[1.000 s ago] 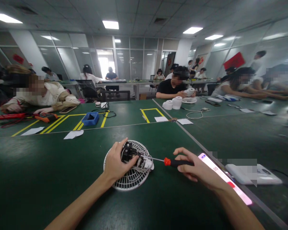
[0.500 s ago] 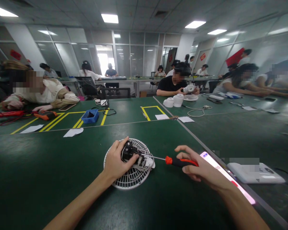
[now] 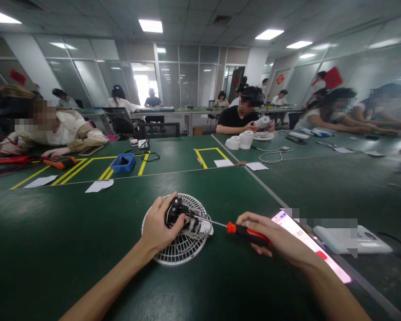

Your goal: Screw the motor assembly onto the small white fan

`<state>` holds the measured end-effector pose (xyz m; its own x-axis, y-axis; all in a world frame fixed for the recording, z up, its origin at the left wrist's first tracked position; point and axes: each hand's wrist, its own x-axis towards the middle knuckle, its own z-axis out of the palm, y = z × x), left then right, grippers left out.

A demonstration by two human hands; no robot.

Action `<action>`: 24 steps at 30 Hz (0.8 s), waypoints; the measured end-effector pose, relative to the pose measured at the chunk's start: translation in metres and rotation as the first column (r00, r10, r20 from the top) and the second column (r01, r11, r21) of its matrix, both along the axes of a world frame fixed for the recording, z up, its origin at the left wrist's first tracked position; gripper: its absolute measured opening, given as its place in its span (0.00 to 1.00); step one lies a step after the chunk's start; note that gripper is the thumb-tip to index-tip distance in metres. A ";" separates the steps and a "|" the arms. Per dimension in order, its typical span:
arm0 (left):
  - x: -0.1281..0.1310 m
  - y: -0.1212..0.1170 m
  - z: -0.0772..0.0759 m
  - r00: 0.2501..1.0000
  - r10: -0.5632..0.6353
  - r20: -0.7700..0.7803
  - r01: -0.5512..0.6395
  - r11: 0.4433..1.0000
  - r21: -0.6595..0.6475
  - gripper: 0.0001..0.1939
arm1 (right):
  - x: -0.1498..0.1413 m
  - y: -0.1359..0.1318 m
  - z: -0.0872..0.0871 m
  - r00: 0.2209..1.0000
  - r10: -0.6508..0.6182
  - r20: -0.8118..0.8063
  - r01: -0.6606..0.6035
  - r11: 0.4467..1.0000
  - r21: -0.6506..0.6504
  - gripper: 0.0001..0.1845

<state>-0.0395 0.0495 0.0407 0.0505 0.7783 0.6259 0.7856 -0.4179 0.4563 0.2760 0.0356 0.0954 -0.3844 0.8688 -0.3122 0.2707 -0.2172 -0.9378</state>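
My left hand (image 3: 158,227) is closed around a black motor housing (image 3: 174,211), thumb on its right side. This housing sits over a round white fan grille (image 3: 173,256) lying on the green table. Loose grey wires and a white plastic part (image 3: 205,226) lie across the grille to the right of my thumb. With my right hand (image 3: 265,229) I hold the red and black handle of a screwdriver (image 3: 243,233). Its metal shaft slants up and left to the motor housing; the tip's exact contact is too small to make out.
Beside my right forearm lies a lit phone (image 3: 312,245), with a white device (image 3: 352,240) farther right. Ahead are a blue bin (image 3: 123,164), paper slips (image 3: 99,186) and white round parts (image 3: 245,139). Co-workers sit along the far side, one holding a white fan part (image 3: 262,122).
My right hand's fingers have shifted from spread out to drawn in over the screwdriver handle. My left hand keeps its hold on the motor housing. The view has moved slightly.
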 end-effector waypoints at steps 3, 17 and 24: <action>0.000 0.000 0.000 1.000 0.005 0.016 -0.005 1.000 -0.007 0.28 | 0.000 -0.002 0.001 0.999 0.008 0.052 -0.011 0.998 0.055 0.27; -0.002 0.001 -0.003 0.999 -0.006 0.037 0.006 1.000 -0.022 0.27 | 0.002 0.003 -0.001 0.977 0.017 0.213 -0.055 0.983 0.173 0.28; -0.003 0.001 -0.004 0.999 -0.002 0.041 0.004 0.999 -0.035 0.26 | 0.001 0.003 -0.005 0.979 0.033 0.202 -0.059 0.991 0.124 0.31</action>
<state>-0.0423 0.0500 0.0366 0.0278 0.7999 0.5995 0.7648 -0.4032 0.5025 0.2771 0.0381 0.0906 -0.3663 0.8893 -0.2737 0.4619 -0.0816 -0.8832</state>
